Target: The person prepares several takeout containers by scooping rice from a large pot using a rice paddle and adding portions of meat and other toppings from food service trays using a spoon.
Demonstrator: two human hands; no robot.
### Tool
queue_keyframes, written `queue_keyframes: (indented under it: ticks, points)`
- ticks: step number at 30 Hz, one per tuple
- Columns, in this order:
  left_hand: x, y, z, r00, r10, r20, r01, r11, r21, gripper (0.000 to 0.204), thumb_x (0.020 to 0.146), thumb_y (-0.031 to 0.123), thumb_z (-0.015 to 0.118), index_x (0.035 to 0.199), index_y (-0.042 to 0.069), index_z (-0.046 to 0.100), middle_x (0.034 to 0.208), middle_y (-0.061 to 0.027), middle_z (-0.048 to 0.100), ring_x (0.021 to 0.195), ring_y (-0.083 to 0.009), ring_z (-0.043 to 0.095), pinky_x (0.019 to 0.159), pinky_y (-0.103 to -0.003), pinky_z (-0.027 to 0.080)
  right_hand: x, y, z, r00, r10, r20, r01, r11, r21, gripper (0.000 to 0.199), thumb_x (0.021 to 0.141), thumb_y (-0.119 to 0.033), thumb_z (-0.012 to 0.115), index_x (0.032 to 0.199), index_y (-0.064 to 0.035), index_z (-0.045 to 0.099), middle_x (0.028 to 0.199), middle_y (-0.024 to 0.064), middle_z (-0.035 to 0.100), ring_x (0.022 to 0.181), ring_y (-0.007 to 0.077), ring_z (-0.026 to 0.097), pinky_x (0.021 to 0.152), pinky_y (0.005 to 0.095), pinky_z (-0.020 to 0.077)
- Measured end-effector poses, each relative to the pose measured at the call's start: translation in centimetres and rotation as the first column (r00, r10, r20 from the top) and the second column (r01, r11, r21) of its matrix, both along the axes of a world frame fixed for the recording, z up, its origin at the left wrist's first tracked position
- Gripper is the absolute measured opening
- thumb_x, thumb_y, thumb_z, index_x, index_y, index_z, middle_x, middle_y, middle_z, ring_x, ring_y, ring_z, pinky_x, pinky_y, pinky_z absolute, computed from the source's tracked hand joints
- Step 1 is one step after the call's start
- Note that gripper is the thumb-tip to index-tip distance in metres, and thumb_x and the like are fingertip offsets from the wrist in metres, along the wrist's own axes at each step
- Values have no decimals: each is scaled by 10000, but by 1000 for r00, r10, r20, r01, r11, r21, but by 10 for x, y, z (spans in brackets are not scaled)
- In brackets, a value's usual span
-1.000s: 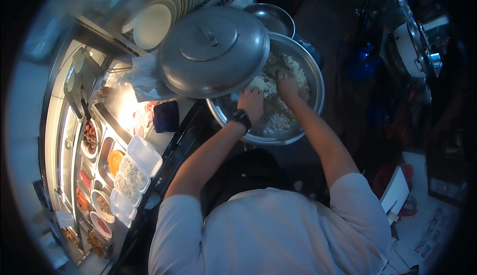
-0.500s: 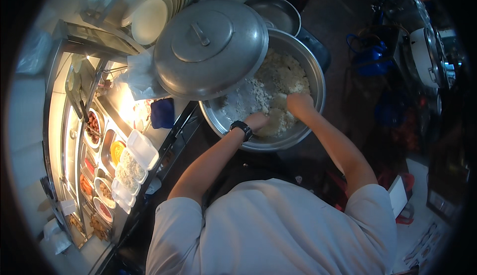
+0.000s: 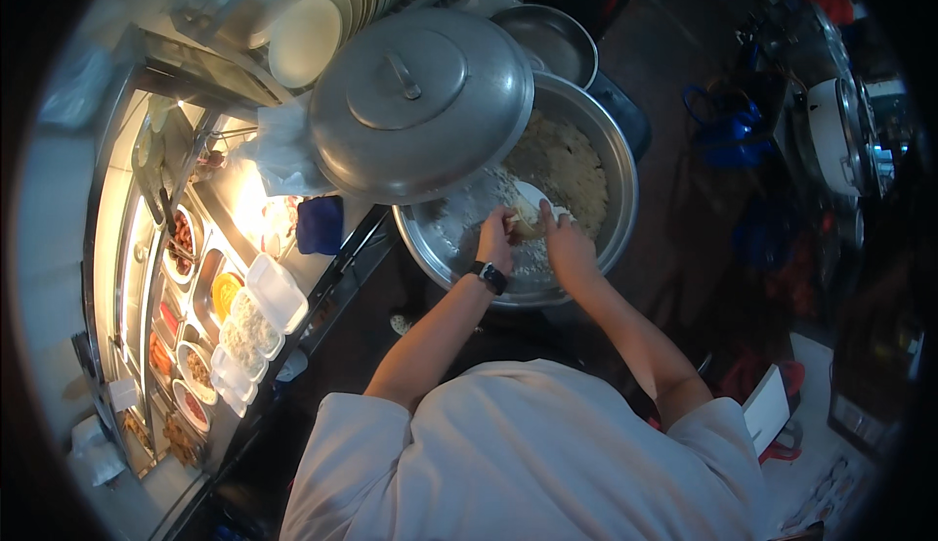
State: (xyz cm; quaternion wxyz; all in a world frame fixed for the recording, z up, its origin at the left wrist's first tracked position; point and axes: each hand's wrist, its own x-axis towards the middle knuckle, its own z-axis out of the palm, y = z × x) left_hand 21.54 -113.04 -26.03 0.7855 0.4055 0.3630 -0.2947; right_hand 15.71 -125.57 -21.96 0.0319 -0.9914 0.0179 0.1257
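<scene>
Both of my hands work inside a large round metal pot (image 3: 630,184) with cooked rice (image 3: 572,155) lying in it. Between them is a pale, bowl-like scoop (image 3: 529,211); its exact shape is partly covered by fingers. My left hand (image 3: 495,240), with a dark watch on the wrist, closes its fingers on the scoop's left side. My right hand (image 3: 570,250) grips it from the right, fingertips at its white edge. A wide domed metal lid (image 3: 420,101) rests tilted over the pot's upper left part.
On the left stands a lit food counter with trays of food and open white foam boxes (image 3: 256,324) of rice. Stacked plates (image 3: 308,38) stand in a rack behind the lid. A shallow metal pan (image 3: 547,43) sits beyond the pot. A blue kettle-like vessel (image 3: 728,130) is at right.
My hands have come closer together and turned upward around the pale scoop, which now shows raised between them. Before, they were lower and farther apart over the rice.
</scene>
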Motion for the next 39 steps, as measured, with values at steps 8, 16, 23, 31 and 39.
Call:
queue_keyframes:
  ticks: [8, 16, 23, 31, 39]
  points:
    - [7, 27, 7, 956, -85, 280, 69, 996, 64, 207, 871, 223, 525, 703, 104, 507, 632, 33, 383, 611, -98, 422, 715, -302, 461, 13, -22, 40, 914, -386, 126, 232, 751, 618, 560, 891, -141, 591, 1416, -250, 428, 899, 176, 644, 841, 317, 637, 770, 406, 493]
    - [17, 32, 16, 955, 26, 296, -59, 993, 105, 180, 845, 212, 539, 737, 73, 574, 699, 13, 509, 643, -98, 453, 658, -260, 410, -11, 27, 10, 921, -353, -162, 331, 496, 803, 378, 935, -299, 584, 1311, -306, 542, 1038, 262, 635, 992, 385, 619, 869, 350, 463]
    - [17, 41, 27, 925, -85, 369, 26, 986, 164, 144, 774, 172, 554, 682, 65, 585, 663, 33, 495, 618, -83, 458, 581, -243, 336, -5, 33, -11, 855, -369, -364, 465, 235, 854, 408, 934, -309, 599, 1307, -150, 562, 899, 137, 644, 818, 218, 605, 734, 315, 438]
    - [-16, 72, 33, 984, -34, 174, 73, 973, -218, 162, 961, 233, 477, 881, 102, 529, 728, 34, 415, 722, -146, 471, 867, -438, 475, 31, -40, -47, 428, -82, -900, 838, -337, 429, 355, 877, -503, 614, 929, -160, 541, 586, -44, 408, 415, 54, 344, 329, 206, 219]
    - [-82, 263, 90, 955, 255, 154, 1, 513, -858, 189, 899, 243, 461, 767, 123, 524, 600, 48, 453, 704, -189, 578, 821, -407, 486, 45, -88, -94, 930, -363, 63, 307, 857, 413, 498, 876, -382, 619, 1017, 95, 640, 875, 266, 659, 803, 370, 621, 729, 454, 454]
